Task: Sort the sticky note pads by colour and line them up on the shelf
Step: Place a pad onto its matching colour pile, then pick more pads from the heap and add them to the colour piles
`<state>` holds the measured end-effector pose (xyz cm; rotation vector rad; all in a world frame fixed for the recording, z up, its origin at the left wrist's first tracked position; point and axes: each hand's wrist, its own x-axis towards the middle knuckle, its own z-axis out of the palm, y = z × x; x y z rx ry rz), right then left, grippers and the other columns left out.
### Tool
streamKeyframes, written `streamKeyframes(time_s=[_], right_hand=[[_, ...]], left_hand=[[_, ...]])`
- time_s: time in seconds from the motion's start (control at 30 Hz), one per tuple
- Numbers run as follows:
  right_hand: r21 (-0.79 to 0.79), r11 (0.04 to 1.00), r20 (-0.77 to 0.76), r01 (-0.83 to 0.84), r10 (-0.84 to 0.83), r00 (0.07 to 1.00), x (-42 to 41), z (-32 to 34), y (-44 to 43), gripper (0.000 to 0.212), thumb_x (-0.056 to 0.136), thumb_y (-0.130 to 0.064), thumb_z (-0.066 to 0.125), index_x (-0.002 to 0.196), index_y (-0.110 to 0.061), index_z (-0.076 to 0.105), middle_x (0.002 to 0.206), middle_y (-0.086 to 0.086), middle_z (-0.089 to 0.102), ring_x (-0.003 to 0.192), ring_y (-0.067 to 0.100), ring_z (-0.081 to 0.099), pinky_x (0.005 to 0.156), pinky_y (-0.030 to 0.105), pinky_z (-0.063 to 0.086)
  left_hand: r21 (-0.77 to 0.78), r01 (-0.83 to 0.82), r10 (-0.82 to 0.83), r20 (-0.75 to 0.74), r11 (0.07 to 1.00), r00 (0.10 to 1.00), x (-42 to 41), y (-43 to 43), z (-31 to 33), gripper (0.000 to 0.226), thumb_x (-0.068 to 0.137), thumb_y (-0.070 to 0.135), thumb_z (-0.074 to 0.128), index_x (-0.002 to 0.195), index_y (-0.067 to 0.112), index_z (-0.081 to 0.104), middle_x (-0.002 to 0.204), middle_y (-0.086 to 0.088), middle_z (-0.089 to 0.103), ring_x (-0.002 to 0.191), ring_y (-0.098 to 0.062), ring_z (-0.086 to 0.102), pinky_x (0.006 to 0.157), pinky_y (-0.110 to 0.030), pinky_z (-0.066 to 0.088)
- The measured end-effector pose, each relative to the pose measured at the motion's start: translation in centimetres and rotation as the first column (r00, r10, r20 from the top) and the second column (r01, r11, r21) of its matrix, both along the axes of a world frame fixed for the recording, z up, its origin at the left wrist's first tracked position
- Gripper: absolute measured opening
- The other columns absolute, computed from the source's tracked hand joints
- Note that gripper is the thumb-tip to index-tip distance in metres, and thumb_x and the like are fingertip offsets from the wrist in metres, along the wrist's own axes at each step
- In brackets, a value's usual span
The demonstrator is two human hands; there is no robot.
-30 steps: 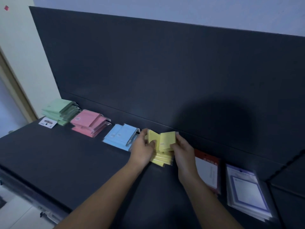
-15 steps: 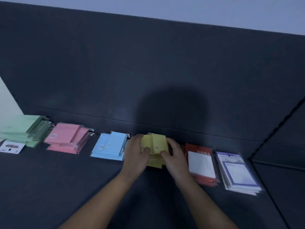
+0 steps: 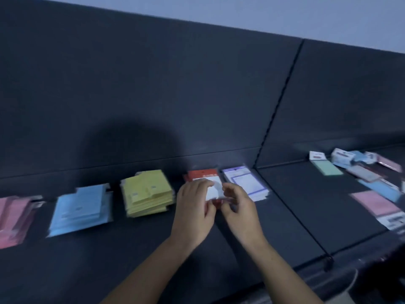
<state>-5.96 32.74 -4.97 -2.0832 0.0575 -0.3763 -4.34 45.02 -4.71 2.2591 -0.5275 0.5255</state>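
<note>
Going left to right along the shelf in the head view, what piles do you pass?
Pink stack → blue stack → yellow stack → red pack → purple-bordered pack → green pad. The jumble beyond overlaps too much to order.

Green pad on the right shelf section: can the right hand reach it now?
Probably yes: nothing tall stands between the green pad and the right hand, which pinches the red-backed pack.

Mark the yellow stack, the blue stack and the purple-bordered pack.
yellow stack (image 3: 146, 194): head view, top face.
blue stack (image 3: 79, 209): head view, top face.
purple-bordered pack (image 3: 251, 182): head view, white panel.
</note>
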Motion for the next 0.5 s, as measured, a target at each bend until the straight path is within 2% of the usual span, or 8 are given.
streamKeyframes(time_s=[0.07,0.17,0.33,0.5], right_hand=[[-0.063,0.992,0.024,0.109,-0.108,0.994,-1.1,0.4,-2.7,0.042,0.08,0.005,0.053,0.116,-0.016,0.058,0.106,-0.009,0.06,0.1,0.006,0.057,0.088,0.013,0.041],[-0.136,0.964,0.035,0.227,-0.224,0.974,-3.2,0.6,-6.8,0.039,0.082,0.003,0.055,0.118,-0.013,0.057,0.109,-0.006,0.058,0.102,0.006,0.054,0.086,0.001,0.033],[-0.182,0.896,0.05,0.406,-0.404,0.913,-7.3,0.4,-14.0,0.029,0.087,-0.006,0.058,0.116,-0.012,0.058,0.107,-0.004,0.056,0.101,0.005,0.051,0.087,0.008,0.033],[-0.201,0.833,0.056,0.515,-0.515,0.855,-11.5,0.6,-22.0,0.025,0.087,-0.009,0.06,0.112,-0.014,0.06,0.102,-0.008,0.056,0.1,0.006,0.053,0.086,0.014,0.036]], left_hand=[[0.044,0.091,-0.091,-0.01,0.995,0.996,-0.1,-2.5,0.1,0.037,0.075,0.003,0.057,0.112,0.011,0.059,0.112,0.0,0.06,0.106,-0.021,0.054,0.1,-0.03,0.032],[0.035,0.194,-0.192,-0.059,0.98,0.98,-0.5,-6.8,0.1,0.038,0.084,0.014,0.055,0.122,0.019,0.052,0.123,0.006,0.053,0.116,-0.015,0.045,0.102,-0.021,0.02],[0.022,0.337,-0.333,-0.1,0.941,0.938,-2.3,-14.9,-0.2,0.038,0.091,0.024,0.052,0.129,0.02,0.047,0.13,0.008,0.048,0.124,-0.013,0.038,0.104,-0.022,0.018],[0.061,0.415,-0.399,-0.177,0.908,0.9,-4.8,-23.7,-1.0,0.04,0.094,0.032,0.046,0.132,0.021,0.044,0.136,0.009,0.045,0.127,-0.012,0.037,0.107,-0.024,0.015]])
